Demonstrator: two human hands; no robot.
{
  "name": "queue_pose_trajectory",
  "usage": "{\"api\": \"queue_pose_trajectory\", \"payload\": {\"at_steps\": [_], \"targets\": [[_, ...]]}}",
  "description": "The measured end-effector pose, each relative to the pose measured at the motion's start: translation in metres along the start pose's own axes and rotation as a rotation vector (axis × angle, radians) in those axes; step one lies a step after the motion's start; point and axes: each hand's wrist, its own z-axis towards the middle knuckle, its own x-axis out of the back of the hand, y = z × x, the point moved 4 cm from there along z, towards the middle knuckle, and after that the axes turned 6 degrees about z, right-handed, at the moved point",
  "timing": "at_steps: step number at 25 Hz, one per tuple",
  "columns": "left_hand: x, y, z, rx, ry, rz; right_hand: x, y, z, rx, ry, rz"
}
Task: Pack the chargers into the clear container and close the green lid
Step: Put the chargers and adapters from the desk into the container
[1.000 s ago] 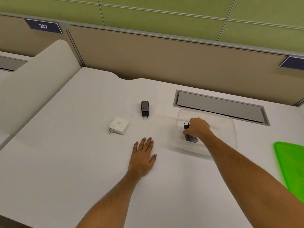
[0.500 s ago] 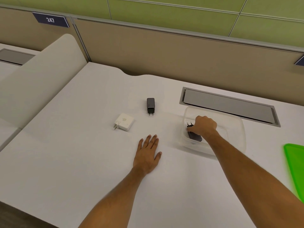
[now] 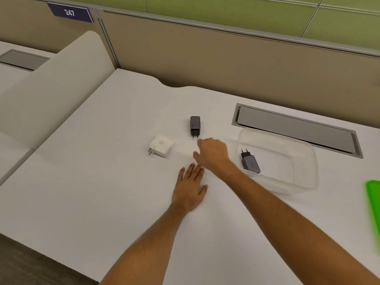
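Note:
A clear container (image 3: 304, 182) sits on the white desk at the right. One dark charger (image 3: 249, 161) lies inside it at its left end, plug pins pointing away from me. A black charger (image 3: 195, 126) and a white square charger (image 3: 161, 148) lie on the desk left of the container. My right hand (image 3: 212, 154) hovers empty between the black charger and the container, fingers loosely curled. My left hand (image 3: 190, 188) rests flat on the desk, fingers spread. The green lid (image 3: 373, 204) shows at the right edge.
A grey cable hatch (image 3: 296, 130) is set into the desk behind the container. A beige partition wall (image 3: 226, 64) runs along the back. A curved white divider (image 3: 51, 95) borders the desk on the left.
My right hand let go of the dark charger inside the container and moved left out of it toward the black charger. The left hand stayed flat.

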Motion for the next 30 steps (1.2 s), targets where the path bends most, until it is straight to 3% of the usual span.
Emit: {"api": "queue_pose_trajectory", "payload": {"at_steps": [4, 12, 16, 19, 26, 30], "targets": [[0.004, 0.0, -0.002, 0.042, 0.035, -0.063, -0.041, -0.046, 0.001, 0.149, -0.093, -0.016], [-0.02, -0.003, 0.001, -0.001, -0.076, 0.037, -0.062, -0.074, 0.039, 0.179, -0.092, 0.04], [-0.011, 0.002, 0.0, 0.079, -0.09, -0.402, -0.073, -0.076, 0.053, 0.127, -0.117, 0.064], [-0.001, -0.002, -0.005, -0.02, -0.048, 0.037, -0.08, -0.078, 0.06, 0.093, -0.123, 0.113], [0.023, 0.001, -0.003, -0.043, -0.033, -0.082, -0.089, -0.079, 0.065, 0.046, -0.087, 0.249], [0.021, 0.004, -0.006, -0.07, 0.001, 0.1, -0.086, -0.076, 0.067, -0.017, -0.113, 0.348]]}}
